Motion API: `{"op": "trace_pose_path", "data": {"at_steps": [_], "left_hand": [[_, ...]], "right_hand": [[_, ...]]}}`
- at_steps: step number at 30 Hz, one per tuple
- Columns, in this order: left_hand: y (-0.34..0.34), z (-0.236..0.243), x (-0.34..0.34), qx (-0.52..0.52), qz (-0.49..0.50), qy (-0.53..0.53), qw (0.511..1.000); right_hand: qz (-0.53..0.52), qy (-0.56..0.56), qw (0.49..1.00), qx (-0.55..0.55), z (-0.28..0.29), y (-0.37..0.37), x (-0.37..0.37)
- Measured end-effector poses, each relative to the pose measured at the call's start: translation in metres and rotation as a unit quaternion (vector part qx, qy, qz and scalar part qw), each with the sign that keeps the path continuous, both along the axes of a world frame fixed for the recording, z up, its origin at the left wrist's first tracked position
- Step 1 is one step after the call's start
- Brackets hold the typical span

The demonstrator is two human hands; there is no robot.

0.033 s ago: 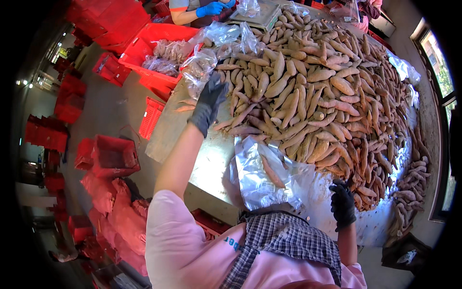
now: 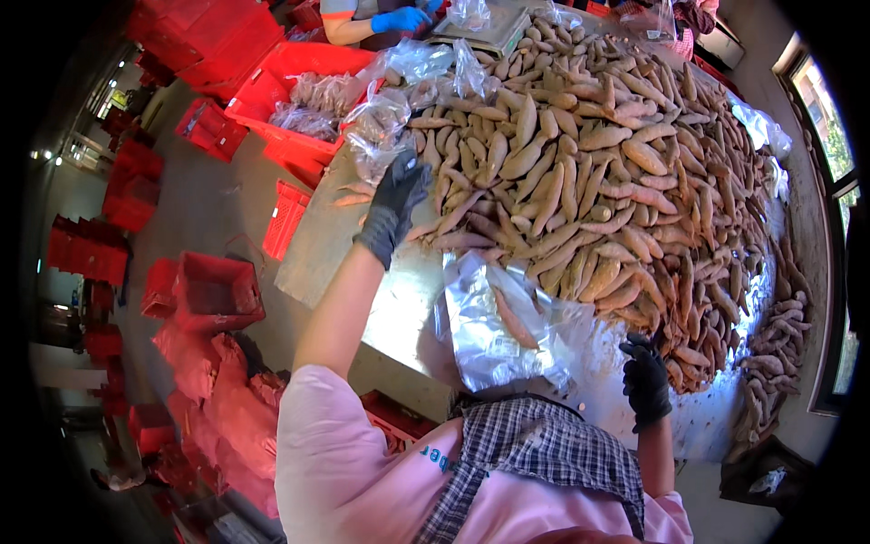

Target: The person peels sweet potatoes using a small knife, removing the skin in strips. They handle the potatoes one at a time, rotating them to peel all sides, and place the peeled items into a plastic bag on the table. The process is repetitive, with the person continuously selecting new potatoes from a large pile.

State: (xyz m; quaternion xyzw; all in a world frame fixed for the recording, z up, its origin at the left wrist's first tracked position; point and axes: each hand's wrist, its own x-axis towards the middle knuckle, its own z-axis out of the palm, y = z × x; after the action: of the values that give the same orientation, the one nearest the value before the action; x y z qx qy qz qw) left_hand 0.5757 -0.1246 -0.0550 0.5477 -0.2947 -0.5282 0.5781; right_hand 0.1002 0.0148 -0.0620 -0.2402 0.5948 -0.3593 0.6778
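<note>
Reaching beside clear bags [image 2: 378,116], your gloved left hand [image 2: 400,198] bends; your right hand [image 2: 645,383] curls beside piled sweet potatoes [image 2: 589,190]. Whether either grips anything, I cannot tell.

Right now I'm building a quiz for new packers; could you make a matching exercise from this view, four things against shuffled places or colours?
Things:
1. left hand
2. right hand
3. big red crate
4. co-worker's hand

Places or colours:
A. holds bagged tubers
B. in a blue glove
C. dark-gloved, close to crumpled clear bags at the table's left side
D. dark-gloved, by the tuber pile's near end

Pairs: 1-C, 2-D, 3-A, 4-B
</note>
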Motion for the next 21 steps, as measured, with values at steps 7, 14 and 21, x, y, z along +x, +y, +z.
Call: {"op": "trace_pose_path", "data": {"at_steps": [7, 14, 21], "left_hand": [[0.16, -0.053, -0.058, 0.037, -0.017, -0.051, 0.998], [0.223, -0.093, -0.112, 0.142, -0.124, -0.199, 0.962], [0.233, -0.107, -0.128, 0.125, -0.109, -0.226, 0.96]], "right_hand": [[0.147, 0.073, 0.982, -0.091, -0.008, 0.019, 0.016], [0.211, 0.176, 0.942, -0.193, -0.056, 0.03, 0.063], [0.132, 0.435, 0.807, -0.376, -0.045, 0.008, 0.07]]}}
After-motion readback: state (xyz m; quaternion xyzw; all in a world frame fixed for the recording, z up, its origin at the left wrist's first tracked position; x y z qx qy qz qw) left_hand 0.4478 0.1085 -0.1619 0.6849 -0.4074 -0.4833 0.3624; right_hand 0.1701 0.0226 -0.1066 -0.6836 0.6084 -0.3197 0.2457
